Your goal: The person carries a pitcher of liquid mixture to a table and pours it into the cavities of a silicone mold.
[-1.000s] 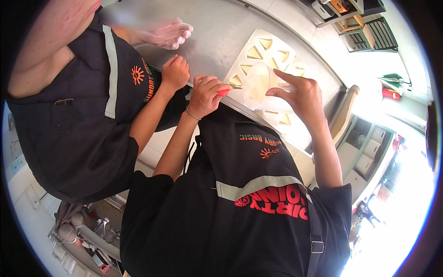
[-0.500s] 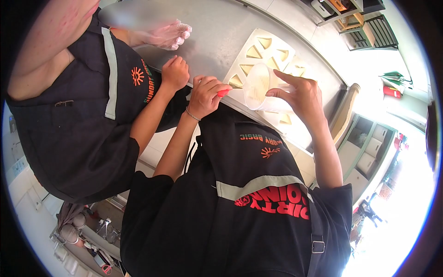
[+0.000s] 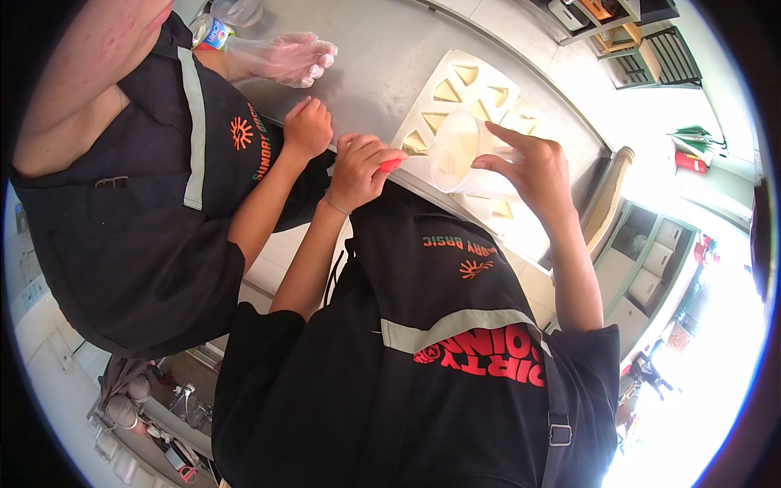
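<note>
My right hand grips a translucent plastic cup from its right side, thumb and fingers spread around it. The cup is tilted with its mouth towards me, and pale residue coats its inside. Beneath it lies a white mould with several wedge-shaped cavities, some showing a pale yellow filling. My left hand is closed round a red-handled tool. Its tip points at the cup's left side, near a wedge cavity at the mould's edge; the tip itself is hard to make out.
Close on my left stands a co-worker in a dark apron, with one gloved hand and one bare fist over the metal table. A labelled container is beside them. A wooden piece edges the table's right end.
My left hand and the red-handled tool have shifted very slightly left. The cup has barely moved. The labelled container, blurred before, is now distinct.
</note>
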The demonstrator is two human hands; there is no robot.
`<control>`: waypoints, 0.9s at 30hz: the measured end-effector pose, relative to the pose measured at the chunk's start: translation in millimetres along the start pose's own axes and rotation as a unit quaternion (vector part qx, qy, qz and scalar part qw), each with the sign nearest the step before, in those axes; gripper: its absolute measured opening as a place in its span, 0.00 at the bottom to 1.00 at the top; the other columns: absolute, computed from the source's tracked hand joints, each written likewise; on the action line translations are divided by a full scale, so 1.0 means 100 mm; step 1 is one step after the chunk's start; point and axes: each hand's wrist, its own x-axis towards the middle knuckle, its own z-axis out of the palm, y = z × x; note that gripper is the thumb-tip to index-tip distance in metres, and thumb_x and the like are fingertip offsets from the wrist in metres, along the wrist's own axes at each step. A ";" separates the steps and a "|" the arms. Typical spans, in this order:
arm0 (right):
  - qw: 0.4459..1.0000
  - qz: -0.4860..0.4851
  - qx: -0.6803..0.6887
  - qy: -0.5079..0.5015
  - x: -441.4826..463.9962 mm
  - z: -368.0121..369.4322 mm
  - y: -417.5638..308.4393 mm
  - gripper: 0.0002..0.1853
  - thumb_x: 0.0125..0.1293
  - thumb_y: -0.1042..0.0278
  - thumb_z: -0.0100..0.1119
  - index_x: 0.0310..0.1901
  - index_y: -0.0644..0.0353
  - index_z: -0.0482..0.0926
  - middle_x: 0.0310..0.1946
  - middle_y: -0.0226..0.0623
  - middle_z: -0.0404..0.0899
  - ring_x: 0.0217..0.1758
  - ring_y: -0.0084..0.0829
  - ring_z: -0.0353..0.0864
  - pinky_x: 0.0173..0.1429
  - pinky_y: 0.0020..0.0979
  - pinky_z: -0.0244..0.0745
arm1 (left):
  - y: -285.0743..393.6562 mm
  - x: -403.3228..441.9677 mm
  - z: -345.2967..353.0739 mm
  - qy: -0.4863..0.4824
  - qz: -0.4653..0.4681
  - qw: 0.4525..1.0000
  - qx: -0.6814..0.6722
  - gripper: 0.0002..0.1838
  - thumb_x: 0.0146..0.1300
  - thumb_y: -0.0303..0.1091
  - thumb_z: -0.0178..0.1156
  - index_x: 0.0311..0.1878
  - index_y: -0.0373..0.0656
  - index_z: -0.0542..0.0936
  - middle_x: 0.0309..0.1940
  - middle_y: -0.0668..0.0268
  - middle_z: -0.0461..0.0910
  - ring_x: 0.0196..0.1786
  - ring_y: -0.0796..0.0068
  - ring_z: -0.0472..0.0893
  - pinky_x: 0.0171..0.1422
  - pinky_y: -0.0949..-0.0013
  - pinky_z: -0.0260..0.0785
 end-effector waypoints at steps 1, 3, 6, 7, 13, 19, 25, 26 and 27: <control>1.000 0.019 0.000 -0.010 0.00 -0.02 0.00 0.36 0.54 0.35 0.83 0.58 0.54 0.94 0.28 0.45 0.91 0.30 0.45 0.90 0.43 0.41 0.84 | 0.02 0.00 -0.02 0.005 0.000 1.000 -0.005 0.13 0.65 0.31 0.71 0.51 0.57 0.90 0.38 0.76 0.84 0.50 0.69 0.83 0.65 0.56 0.63; 0.999 0.015 0.034 0.012 -0.03 -0.03 0.05 0.36 0.54 0.37 0.84 0.58 0.54 0.94 0.32 0.46 0.92 0.32 0.44 0.91 0.45 0.40 0.85 | 0.05 -0.01 -0.09 0.008 -0.001 1.000 -0.002 0.12 0.65 0.31 0.71 0.51 0.57 0.90 0.38 0.76 0.85 0.50 0.69 0.83 0.64 0.56 0.62; 0.995 0.028 0.094 0.030 -0.08 -0.06 0.16 0.35 0.54 0.41 0.86 0.59 0.56 0.93 0.39 0.47 0.94 0.36 0.42 0.93 0.49 0.39 0.86 | 0.10 -0.01 -0.15 0.023 -0.006 1.000 -0.002 0.12 0.66 0.32 0.71 0.51 0.57 0.90 0.39 0.77 0.87 0.50 0.69 0.83 0.64 0.56 0.62; 0.992 0.044 0.119 0.026 -0.10 -0.07 0.19 0.35 0.54 0.44 0.87 0.60 0.56 0.93 0.42 0.47 0.95 0.39 0.40 0.94 0.52 0.38 0.86 | 0.11 -0.01 -0.16 0.035 -0.009 0.999 -0.004 0.11 0.66 0.32 0.71 0.51 0.57 0.90 0.39 0.77 0.87 0.49 0.69 0.83 0.63 0.56 0.62; 0.978 0.094 0.179 0.061 -0.28 -0.24 0.25 0.34 0.55 0.52 0.88 0.63 0.57 0.91 0.44 0.46 0.96 0.44 0.25 0.92 0.56 0.34 0.86 | 0.08 0.02 -0.12 0.036 -0.018 0.999 0.011 0.12 0.66 0.31 0.71 0.51 0.57 0.90 0.40 0.78 0.88 0.50 0.69 0.83 0.62 0.56 0.61; 0.952 0.146 0.244 0.111 -0.49 -0.47 0.34 0.36 0.53 0.52 0.90 0.64 0.56 0.91 0.42 0.37 0.95 0.43 0.20 0.87 0.55 0.29 0.84 | 0.05 0.03 -0.09 -0.010 -0.011 1.000 0.018 0.12 0.66 0.32 0.70 0.51 0.58 0.90 0.41 0.78 0.89 0.50 0.69 0.83 0.63 0.56 0.61; 0.939 0.161 0.261 0.155 -0.61 -0.54 0.51 0.40 0.55 0.43 0.89 0.66 0.57 0.90 0.41 0.33 0.93 0.42 0.20 0.85 0.55 0.28 0.83 | 0.07 0.05 -0.08 0.003 -0.007 1.000 0.017 0.12 0.66 0.32 0.69 0.51 0.58 0.89 0.39 0.79 0.88 0.49 0.69 0.83 0.62 0.56 0.61; 0.936 0.152 0.268 0.170 -0.63 -0.54 0.54 0.42 0.55 0.40 0.88 0.66 0.58 0.89 0.41 0.33 0.93 0.42 0.20 0.85 0.55 0.27 0.83 | 0.08 0.06 -0.09 0.002 -0.006 1.000 0.017 0.12 0.66 0.32 0.69 0.51 0.58 0.89 0.39 0.79 0.88 0.49 0.69 0.83 0.62 0.56 0.61; 0.936 0.152 0.269 0.171 -0.65 -0.54 0.58 0.42 0.55 0.40 0.88 0.66 0.58 0.89 0.41 0.33 0.93 0.42 0.20 0.85 0.55 0.27 0.83 | 0.08 0.06 -0.09 0.004 -0.005 1.000 0.018 0.12 0.65 0.32 0.70 0.51 0.58 0.89 0.39 0.79 0.88 0.49 0.70 0.83 0.62 0.57 0.61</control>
